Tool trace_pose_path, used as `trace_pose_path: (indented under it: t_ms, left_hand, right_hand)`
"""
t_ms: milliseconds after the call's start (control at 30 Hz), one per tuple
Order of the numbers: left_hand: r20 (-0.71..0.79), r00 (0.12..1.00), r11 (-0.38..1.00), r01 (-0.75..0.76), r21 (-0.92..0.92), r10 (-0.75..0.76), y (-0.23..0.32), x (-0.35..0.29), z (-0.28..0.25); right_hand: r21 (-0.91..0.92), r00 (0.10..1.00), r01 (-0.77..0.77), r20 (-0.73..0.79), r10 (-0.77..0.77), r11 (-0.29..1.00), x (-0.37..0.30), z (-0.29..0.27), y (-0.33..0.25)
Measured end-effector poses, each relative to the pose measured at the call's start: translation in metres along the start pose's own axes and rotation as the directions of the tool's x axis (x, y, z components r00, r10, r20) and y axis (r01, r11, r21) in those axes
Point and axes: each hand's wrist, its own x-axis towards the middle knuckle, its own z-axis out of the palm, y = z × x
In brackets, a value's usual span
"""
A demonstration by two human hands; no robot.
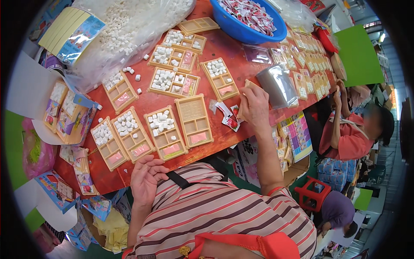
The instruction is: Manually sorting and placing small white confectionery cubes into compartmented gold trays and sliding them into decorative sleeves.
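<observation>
Jutting past the right fingers (246, 99) — a beige tray (248, 83).

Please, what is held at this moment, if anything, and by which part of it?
The right grip seems to hold a beige tray by its side edge; much of it is hidden. The left grip appears to hold nothing.

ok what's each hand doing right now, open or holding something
Left hand: loosely open, fingers part curled, seemingly empty.
Right hand: closed on a beige tray, seen edge-on.
</observation>
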Motion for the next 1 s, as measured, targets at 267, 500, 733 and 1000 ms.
trace_pose_path:
  t_ms: [267,500,733,1000]
  left_hand:
    - [-0.005,1.0,1.0,0.014,0.008,-0.014,0.0,0.001,0.001]
    - [0.008,1.0,1.0,0.004,0.022,-0.004,0.0,0.001,-0.001]
    - [-0.004,1.0,0.999,0.001,0.041,-0.001,-0.001,0.001,0.0]
    - [0.003,1.0,0.999,0.003,0.051,-0.003,0.0,0.001,0.001]
  right_hand:
    - [0.01,0.951,-0.031,0.307,0.026,0.999,-0.042,-0.036,-0.041]
    - [-0.04,0.936,-0.041,0.349,0.053,0.998,-0.055,-0.028,-0.049]
    - [0.073,0.974,-0.101,0.209,0.084,0.992,-0.056,-0.029,-0.045]
    - [-0.137,0.954,-0.279,0.075,0.291,0.951,-0.063,-0.013,-0.001]
